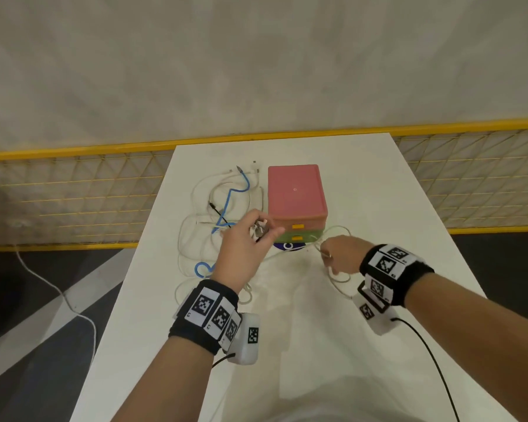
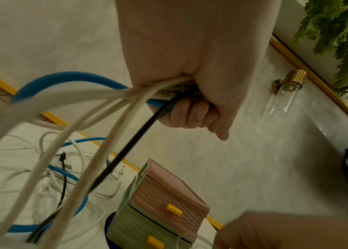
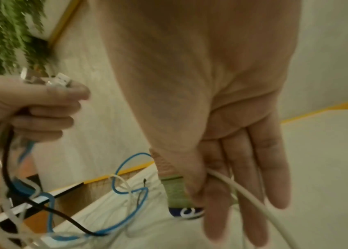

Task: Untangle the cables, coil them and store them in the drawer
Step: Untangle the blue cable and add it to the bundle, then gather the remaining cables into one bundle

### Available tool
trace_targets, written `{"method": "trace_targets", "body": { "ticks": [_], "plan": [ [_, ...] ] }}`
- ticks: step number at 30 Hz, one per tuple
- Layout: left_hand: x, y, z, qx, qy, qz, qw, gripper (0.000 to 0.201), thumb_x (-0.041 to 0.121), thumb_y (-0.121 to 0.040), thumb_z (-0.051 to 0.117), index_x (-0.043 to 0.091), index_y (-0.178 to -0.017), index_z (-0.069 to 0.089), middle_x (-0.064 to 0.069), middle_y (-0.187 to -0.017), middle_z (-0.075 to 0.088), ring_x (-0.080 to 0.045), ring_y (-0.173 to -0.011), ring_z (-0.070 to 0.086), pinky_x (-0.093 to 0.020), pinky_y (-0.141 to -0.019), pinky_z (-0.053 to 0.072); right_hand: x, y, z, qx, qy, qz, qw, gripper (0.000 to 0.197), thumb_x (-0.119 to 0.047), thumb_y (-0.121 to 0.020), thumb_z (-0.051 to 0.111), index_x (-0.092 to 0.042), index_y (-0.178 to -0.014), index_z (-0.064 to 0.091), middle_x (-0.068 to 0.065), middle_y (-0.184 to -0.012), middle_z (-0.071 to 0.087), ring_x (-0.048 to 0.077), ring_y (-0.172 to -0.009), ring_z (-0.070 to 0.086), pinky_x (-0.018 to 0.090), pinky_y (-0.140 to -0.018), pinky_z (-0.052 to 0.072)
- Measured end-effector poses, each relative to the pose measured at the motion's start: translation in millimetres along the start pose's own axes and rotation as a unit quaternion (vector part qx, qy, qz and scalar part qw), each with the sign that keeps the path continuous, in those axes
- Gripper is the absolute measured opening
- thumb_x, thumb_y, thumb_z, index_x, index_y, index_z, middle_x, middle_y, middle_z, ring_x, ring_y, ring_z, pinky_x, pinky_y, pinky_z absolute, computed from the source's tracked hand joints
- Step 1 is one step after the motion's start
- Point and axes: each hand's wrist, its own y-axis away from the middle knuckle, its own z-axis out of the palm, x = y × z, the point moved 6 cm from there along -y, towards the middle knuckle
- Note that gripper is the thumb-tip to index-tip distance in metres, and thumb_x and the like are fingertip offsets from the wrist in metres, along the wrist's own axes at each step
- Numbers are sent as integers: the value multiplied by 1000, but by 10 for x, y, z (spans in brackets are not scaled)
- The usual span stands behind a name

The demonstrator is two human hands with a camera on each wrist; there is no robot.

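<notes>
left hand [image 1: 241, 248] grip clenches cables [image 2: 96, 107] | right hand [image 1: 341, 254] pinches white cable [image 3: 243, 190] | table [image 1: 378, 208] right bare

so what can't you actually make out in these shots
- Which cable ends the left hand grips: fingers cover them in the head view; the left wrist view blurs the bundle.
- Drawer unit: contents hidden, both drawers closed.
- Dark blue item under the unit: mostly covered.
- How the right hand holds the white cable: thumb side blocked by the palm.
</notes>
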Motion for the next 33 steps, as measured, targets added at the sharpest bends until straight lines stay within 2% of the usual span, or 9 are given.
{"method": "trace_targets", "body": {
  "ticks": [3, 6, 8, 12, 23, 26, 28, 30, 33],
  "plan": [
    [22, 7, 216, -91, -41, 20, 995, 27, 21, -86, 70, 30, -111, 67, 19, -97, 67, 3, -90, 58, -11, -81, 43, -165, 210, -238, 101, -115, -83, 985, 17, -11, -96, 44, -15, -90, 60, -7, -76, 56, 7, -67, 59, 17, -64, 40],
    [56, -17, 404, -147, -79, 20, 986, 33, 25, -88, 69, 27, -120, 65, 13, -104, 69, 5, -94, 59, -9, -80, 41, -447, 540, -630, 167, -201, -197, 945, 24, -10, -99, 44, -22, -104, 64, -24, -81, 52, -23, -69, 51, 3, -65, 37],
    [92, -49, 396, -118, -95, 26, 988, 20, 29, -89, 67, 22, -108, 68, 9, -87, 68, 0, -79, 57, -12, -70, 40, -425, 634, -780, 199, -219, -210, 932, 24, -13, -99, 46, -32, -86, 54, -22, -69, 49, -15, -62, 50, 10, -59, 36],
    [57, -109, 122, -17, -109, 3, 994, 23, 39, -91, 62, 23, -77, 56, 10, -63, 51, 0, -60, 48, -13, -58, 38, -72, 620, -793, 236, -232, -162, 930, 22, -21, -97, 50, -10, -79, 55, 0, -62, 45, 7, -52, 36, 20, -52, 30],
    [-172, -126, -592, 204, -93, -108, 969, 40, 44, -94, 57, 7, -77, 56, 0, -65, 56, -25, -71, 54, -27, -64, 32, 362, 540, -528, 231, -188, -77, 952, 22, -23, -99, 41, -17, -87, 59, -4, -66, 54, 14, -56, 45, 26, -56, 36],
    [-224, -152, -629, 159, -129, -117, 972, 38, 42, -93, 59, 8, -75, 56, -4, -67, 57, -30, -76, 58, -29, -63, 33, 446, 515, -490, 242, -213, -71, 944, 25, -28, -100, 41, -20, -86, 60, -1, -63, 50, 18, -59, 44, 29, -58, 37],
    [-213, -142, -526, 124, -114, -112, 979, 27, 37, -91, 63, 13, -103, 63, 1, -87, 63, -21, -87, 61, -22, -69, 37, 374, 501, -521, 251, -225, -91, 937, 23, -29, -100, 42, -22, -92, 62, 4, -68, 56, 17, -60, 45, 30, -60, 38],
    [-130, -104, -369, 86, -74, -90, 989, 45, 34, -90, 66, 26, -131, 51, 7, -107, 60, -6, -93, 59, -15, -76, 40, 234, 506, -593, 262, -220, -121, 932, 20, -26, -101, 43, -21, -99, 63, -2, -71, 58, 11, -62, 48, 27, -60, 38],
    [57, -52, -130, 34, -55, -34, 997, 46, 36, -90, 65, 37, -133, 48, 9, -104, 65, 0, -81, 62, -9, -73, 46, 21, 538, -702, 271, -226, -148, 924, 18, -22, -100, 43, -18, -103, 60, -12, -70, 54, 9, -66, 52, 28, -62, 43]
  ]
}}
